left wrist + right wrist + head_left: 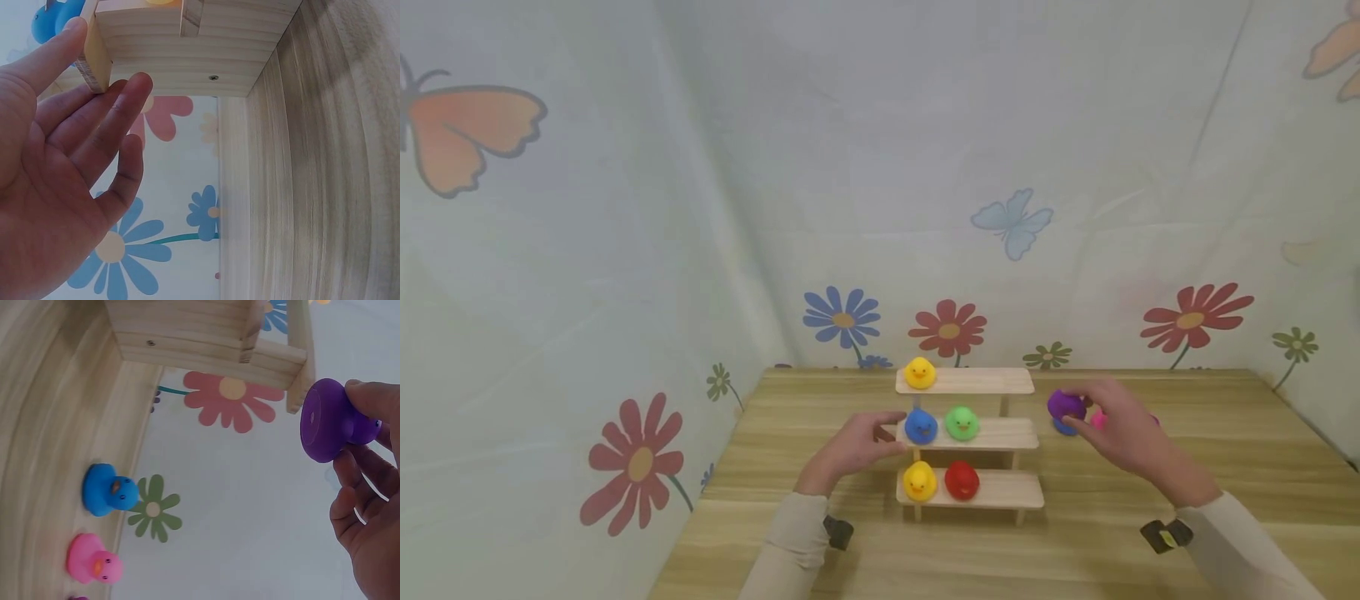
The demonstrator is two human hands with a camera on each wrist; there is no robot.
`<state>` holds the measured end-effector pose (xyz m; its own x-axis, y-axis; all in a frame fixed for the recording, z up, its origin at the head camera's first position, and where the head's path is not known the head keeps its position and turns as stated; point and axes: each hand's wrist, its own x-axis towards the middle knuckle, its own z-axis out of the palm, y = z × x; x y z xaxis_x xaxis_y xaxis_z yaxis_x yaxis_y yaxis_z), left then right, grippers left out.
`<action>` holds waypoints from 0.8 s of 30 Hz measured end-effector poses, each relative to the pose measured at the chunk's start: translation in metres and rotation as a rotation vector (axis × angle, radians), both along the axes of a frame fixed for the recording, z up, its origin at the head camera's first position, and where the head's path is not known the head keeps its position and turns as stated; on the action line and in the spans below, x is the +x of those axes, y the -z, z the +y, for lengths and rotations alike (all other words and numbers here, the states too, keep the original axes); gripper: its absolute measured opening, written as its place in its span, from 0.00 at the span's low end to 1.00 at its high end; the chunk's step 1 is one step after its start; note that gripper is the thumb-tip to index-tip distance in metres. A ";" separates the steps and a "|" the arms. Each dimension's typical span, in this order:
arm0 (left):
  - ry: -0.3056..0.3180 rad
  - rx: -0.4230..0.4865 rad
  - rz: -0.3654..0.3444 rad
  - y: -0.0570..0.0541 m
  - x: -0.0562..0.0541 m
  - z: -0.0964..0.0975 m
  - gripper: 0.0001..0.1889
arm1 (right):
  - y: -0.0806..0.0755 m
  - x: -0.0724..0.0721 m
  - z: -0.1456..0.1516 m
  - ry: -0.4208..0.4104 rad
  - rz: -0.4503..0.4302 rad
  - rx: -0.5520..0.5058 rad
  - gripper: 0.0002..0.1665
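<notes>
- Purple duck [1063, 403], one: held up off the desk [850, 550], right of centre in the head view; base facing the desk side, base-to-head line running nearly across the right wrist view.
- Right hand [1116, 429]: fingers narrowed, thumb and fingertips pinching the purple duck.
- Key relation: the duck hung just right of the wooden shelf [1007, 433], whose bare right-hand boards faced it; the right hand was the nearer to that side.
- Left hand [853, 446]: fingers parted wide around the left end of the middle board; firm contact could not be told.
- Top board: yellow duck [920, 373], at left.
- Middle board: blue duck [921, 426] at left, green duck [962, 423] beside it.
- Bottom board: second yellow duck [919, 482] at left, red duck [962, 481] beside it.
- Desk, lower left of the right wrist view: second blue duck [106, 489], pink duck [92, 559] beside it.
</notes>
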<state>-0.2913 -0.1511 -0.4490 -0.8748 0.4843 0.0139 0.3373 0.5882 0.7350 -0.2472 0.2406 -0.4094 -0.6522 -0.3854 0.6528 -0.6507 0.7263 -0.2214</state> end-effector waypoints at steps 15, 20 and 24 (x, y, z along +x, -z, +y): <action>-0.012 -0.008 0.008 -0.004 0.003 0.002 0.28 | 0.054 -0.008 0.013 -0.063 -0.088 -0.021 0.22; -0.014 -0.009 0.007 -0.004 0.004 0.002 0.28 | 0.068 -0.007 0.016 -0.023 -0.219 -0.004 0.21; -0.015 -0.007 -0.002 -0.004 0.004 0.002 0.28 | 0.075 -0.009 0.019 -0.011 -0.287 0.020 0.20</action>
